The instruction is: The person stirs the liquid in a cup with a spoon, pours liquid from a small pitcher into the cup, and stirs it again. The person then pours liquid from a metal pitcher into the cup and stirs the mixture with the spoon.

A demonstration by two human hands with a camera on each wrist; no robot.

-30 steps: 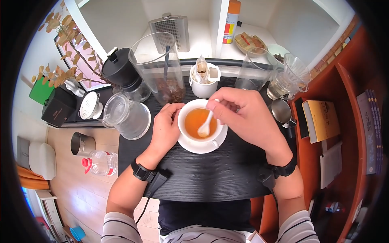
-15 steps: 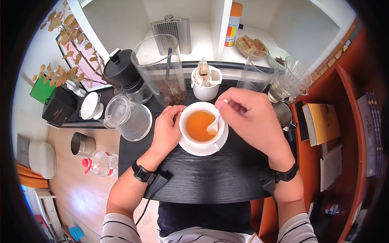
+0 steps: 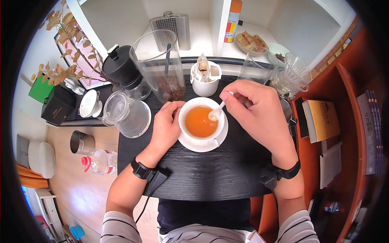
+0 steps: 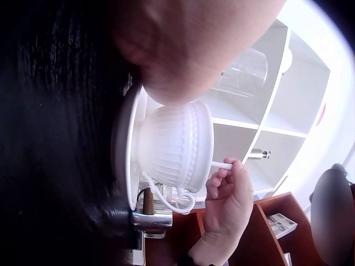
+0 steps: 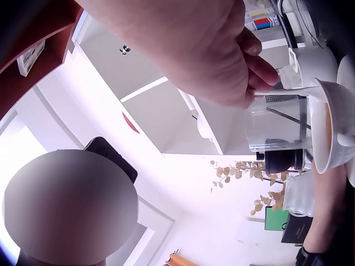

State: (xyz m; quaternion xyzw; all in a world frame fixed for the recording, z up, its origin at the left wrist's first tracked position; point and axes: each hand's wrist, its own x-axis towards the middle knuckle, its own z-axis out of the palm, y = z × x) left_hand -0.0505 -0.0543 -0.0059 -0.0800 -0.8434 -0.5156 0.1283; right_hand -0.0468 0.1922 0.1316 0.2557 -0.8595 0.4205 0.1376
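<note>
A white cup [image 3: 221, 128] of amber liquid [image 3: 199, 124] stands on a white saucer [image 3: 196, 147] on the black table. My left hand [image 3: 166, 125] rests against the cup's left side, fingers lightly bent along it. Between thumb and fingertips, my right hand [image 3: 256, 113] pinches the handle of a small white spoon [image 3: 217, 112]. The spoon slants into the cup, its bowl at the liquid's upper right. In the left wrist view, the fluted cup [image 4: 172, 147] stands upright with its handle on the side away from my left hand [image 4: 183, 50].
Behind the cup stands a white mug [image 3: 204, 88] with a drip bag. A glass pitcher [image 3: 129, 115], a tall glass cylinder [image 3: 156, 65] of dark pieces and a black grinder [image 3: 121, 67] stand left. A metal jug [image 3: 286, 109] and a glass dripper [image 3: 298, 71] are right.
The spoon has moved from the lower middle of the liquid to the right, then to its upper right. My right hand has shifted right with it; my left hand stays at the cup.
</note>
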